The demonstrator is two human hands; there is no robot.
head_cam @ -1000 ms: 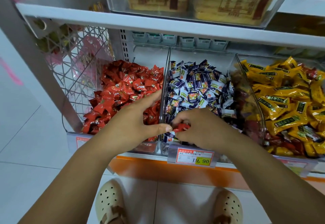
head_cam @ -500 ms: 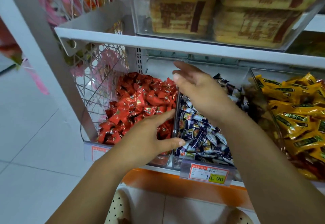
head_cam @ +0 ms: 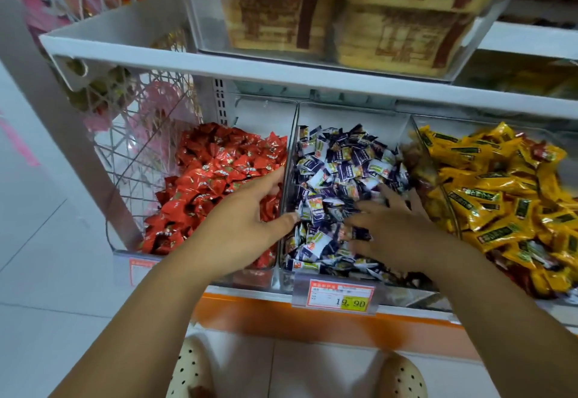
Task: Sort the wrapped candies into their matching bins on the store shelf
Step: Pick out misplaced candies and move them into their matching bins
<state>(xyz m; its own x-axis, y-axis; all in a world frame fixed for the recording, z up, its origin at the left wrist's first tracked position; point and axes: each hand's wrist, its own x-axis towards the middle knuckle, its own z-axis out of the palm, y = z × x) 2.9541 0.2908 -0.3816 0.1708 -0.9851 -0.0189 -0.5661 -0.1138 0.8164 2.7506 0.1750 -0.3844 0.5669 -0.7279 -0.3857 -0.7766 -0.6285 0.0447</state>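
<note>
Three clear bins stand side by side on the lower shelf. The left bin holds red candies (head_cam: 219,166), the middle bin purple-and-white candies (head_cam: 341,163), the right bin yellow candies (head_cam: 488,185). My left hand (head_cam: 247,222) straddles the clear divider (head_cam: 289,160) between the red and purple bins, fingers over the red pile, thumb at the purple side. My right hand (head_cam: 394,228) lies palm down with fingers spread on the purple-and-white candies; it is motion-blurred and nothing shows in it.
A white upper shelf (head_cam: 281,69) carrying a clear box of tan packets (head_cam: 344,13) overhangs the bins. A wire side basket (head_cam: 137,135) is at the left. A price tag (head_cam: 341,294) reading 19.90 hangs on the front rail. Some red wrappers lie among the yellow candies.
My right hand held a red candy a second ago, rose over the divider toward the red bin, and has come back down flat onto the purple candies. The left hand stayed at the divider.
</note>
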